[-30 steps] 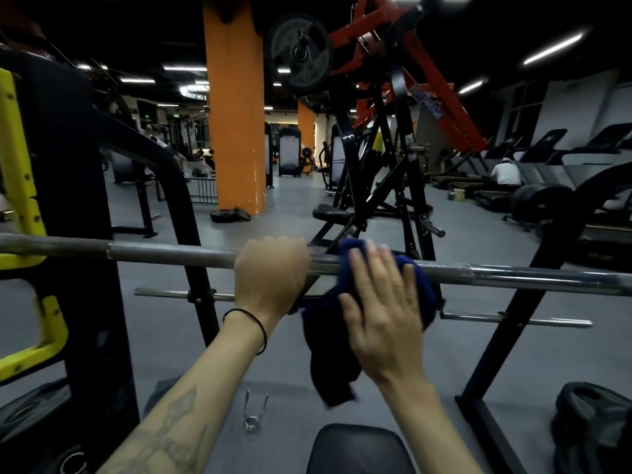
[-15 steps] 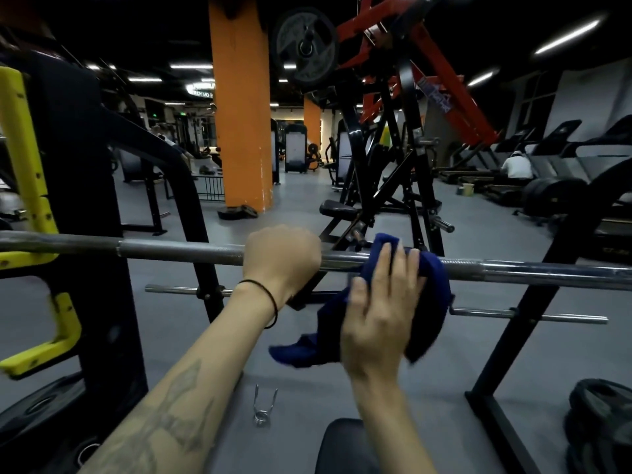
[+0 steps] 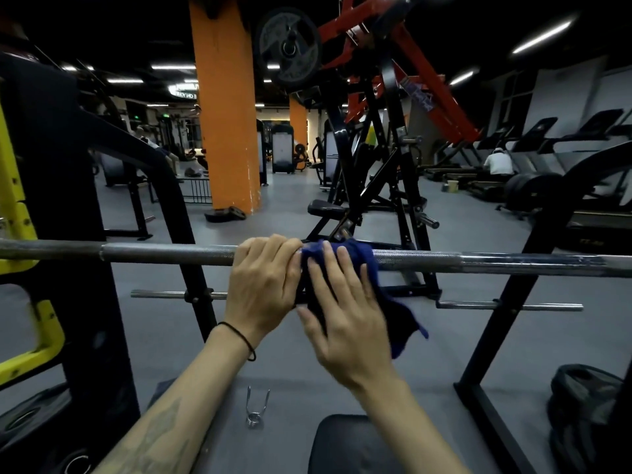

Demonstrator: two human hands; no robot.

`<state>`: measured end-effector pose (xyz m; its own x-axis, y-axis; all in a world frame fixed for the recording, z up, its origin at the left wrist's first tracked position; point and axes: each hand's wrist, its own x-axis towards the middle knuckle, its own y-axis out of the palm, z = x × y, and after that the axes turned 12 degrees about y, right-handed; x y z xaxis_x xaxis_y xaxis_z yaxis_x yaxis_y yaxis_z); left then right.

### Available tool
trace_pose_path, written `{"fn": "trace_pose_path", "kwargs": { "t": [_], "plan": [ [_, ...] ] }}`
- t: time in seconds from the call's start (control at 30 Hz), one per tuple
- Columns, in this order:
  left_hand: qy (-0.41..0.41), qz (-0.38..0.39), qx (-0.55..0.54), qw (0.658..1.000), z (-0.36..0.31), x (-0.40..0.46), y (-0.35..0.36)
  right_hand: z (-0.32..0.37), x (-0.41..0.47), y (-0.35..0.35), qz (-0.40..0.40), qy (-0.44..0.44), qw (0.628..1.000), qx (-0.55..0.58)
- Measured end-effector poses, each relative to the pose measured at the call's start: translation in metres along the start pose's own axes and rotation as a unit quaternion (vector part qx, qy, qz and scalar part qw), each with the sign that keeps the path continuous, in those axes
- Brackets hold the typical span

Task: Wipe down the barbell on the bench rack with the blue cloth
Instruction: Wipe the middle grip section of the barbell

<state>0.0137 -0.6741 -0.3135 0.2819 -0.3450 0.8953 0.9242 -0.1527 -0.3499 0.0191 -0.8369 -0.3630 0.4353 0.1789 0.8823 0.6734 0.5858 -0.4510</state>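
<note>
The steel barbell lies across the bench rack, running from left to right at mid-height. My left hand grips the bar near its middle, fingers curled over the top. The blue cloth is draped over the bar just to the right of that hand, its loose end hanging below. My right hand presses flat on the cloth with straight fingers, fingertips reaching the bar, and touches my left hand.
A black rack upright slopes down at the right, and a yellow and black frame stands at the left. Below lie the bench pad, a spring collar on the floor and weight plates at the right.
My right hand has slid the cloth leftward along the bar until it meets my left hand. The cloth's loose end swung from the left side to the right. My view has shifted slightly.
</note>
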Motion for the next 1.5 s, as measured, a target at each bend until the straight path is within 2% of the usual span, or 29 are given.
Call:
{"fn": "trace_pose_path", "kwargs": {
  "t": [0.03, 0.07, 0.13, 0.2, 0.23, 0.3, 0.37, 0.4, 0.47, 0.57, 0.63, 0.7, 0.77, 0.8, 0.87, 0.93, 0.97, 1.03, 1.13, 1.2, 1.27, 1.33, 1.37, 1.43, 1.5],
  "plan": [
    [0.004, -0.001, -0.001, 1.000, 0.000, -0.002, 0.000, -0.016, 0.000, -0.003, -0.010, -0.014, 1.000, -0.024],
    [0.001, -0.001, 0.008, 1.000, -0.002, -0.003, 0.002, -0.029, 0.000, -0.006, -0.031, 0.008, 0.999, -0.032],
    [-0.026, -0.001, 0.041, 0.999, -0.006, 0.002, 0.007, -0.033, 0.001, -0.009, -0.078, 0.117, 0.990, -0.003],
    [-0.053, -0.007, 0.064, 0.997, -0.008, 0.009, 0.010, -0.006, 0.006, -0.002, -0.081, 0.185, 0.978, 0.045],
    [-0.057, -0.010, 0.069, 0.996, -0.008, 0.010, 0.011, 0.009, 0.007, 0.002, -0.064, 0.176, 0.980, 0.059],
    [-0.049, -0.010, 0.086, 0.995, -0.007, 0.011, 0.012, 0.023, 0.006, 0.009, -0.022, 0.092, 0.994, 0.050],
    [-0.032, -0.001, 0.099, 0.995, -0.005, 0.013, 0.012, 0.006, 0.005, 0.004, -0.009, 0.031, 0.999, 0.016],
    [-0.029, -0.002, 0.104, 0.994, -0.006, 0.014, 0.012, -0.007, 0.004, 0.001, -0.021, 0.030, 0.999, -0.004],
    [-0.027, -0.011, 0.113, 0.993, -0.004, 0.021, 0.010, -0.026, 0.001, -0.005, -0.064, 0.099, 0.993, -0.010],
    [-0.031, 0.002, 0.119, 0.992, 0.006, 0.029, 0.009, -0.006, 0.004, -0.002, -0.090, 0.215, 0.970, 0.068],
    [-0.051, 0.065, 0.109, 0.991, 0.006, 0.036, 0.004, 0.016, 0.008, 0.005, -0.062, 0.190, 0.976, 0.091],
    [-0.072, 0.163, 0.104, 0.978, 0.003, 0.046, -0.002, 0.020, 0.006, 0.007, -0.020, 0.090, 0.994, 0.055],
    [-0.094, 0.197, 0.095, 0.971, 0.001, 0.049, -0.004, -0.002, 0.003, 0.001, -0.014, 0.023, 1.000, -0.002],
    [-0.098, 0.190, 0.093, 0.972, 0.001, 0.046, -0.003, -0.015, 0.003, -0.003, -0.027, 0.030, 0.999, -0.020],
    [-0.096, 0.126, 0.078, 0.984, -0.002, 0.037, -0.001, -0.027, 0.001, -0.010, -0.067, 0.121, 0.990, -0.015],
    [-0.079, 0.055, 0.068, 0.993, -0.006, 0.026, 0.004, -0.010, 0.003, -0.009, -0.082, 0.211, 0.974, 0.030],
    [-0.068, 0.036, 0.066, 0.995, -0.008, 0.021, 0.006, 0.005, 0.004, -0.005, -0.068, 0.226, 0.970, 0.051],
    [-0.048, 0.021, 0.069, 0.996, -0.011, 0.015, 0.006, 0.026, 0.003, 0.002, -0.024, 0.166, 0.984, 0.053],
    [-0.025, 0.017, 0.059, 0.998, -0.010, 0.008, 0.006, 0.002, 0.003, -0.003, 0.006, 0.028, 0.999, -0.027],
    [-0.027, 0.011, 0.045, 0.999, -0.012, 0.004, 0.007, -0.025, 0.003, -0.012, -0.021, 0.045, 0.997, -0.053],
    [-0.041, -0.001, 0.043, 0.998, -0.015, 0.003, 0.009, -0.028, 0.004, -0.016, -0.059, 0.137, 0.989, -0.022],
    [-0.048, -0.016, 0.045, 0.998, -0.017, 0.003, 0.010, -0.002, 0.008, -0.010, -0.055, 0.199, 0.978, 0.031],
    [-0.043, -0.021, 0.046, 0.998, -0.016, 0.001, 0.011, 0.013, 0.009, -0.006, -0.036, 0.191, 0.980, 0.045],
    [-0.018, -0.015, 0.049, 0.999, -0.013, -0.001, 0.012, 0.025, 0.007, -0.002, 0.004, 0.111, 0.994, 0.025],
    [-0.003, -0.002, 0.055, 0.999, -0.011, -0.001, 0.012, 0.006, 0.007, -0.008, 0.019, 0.039, 0.999, -0.019]
  ]
}}
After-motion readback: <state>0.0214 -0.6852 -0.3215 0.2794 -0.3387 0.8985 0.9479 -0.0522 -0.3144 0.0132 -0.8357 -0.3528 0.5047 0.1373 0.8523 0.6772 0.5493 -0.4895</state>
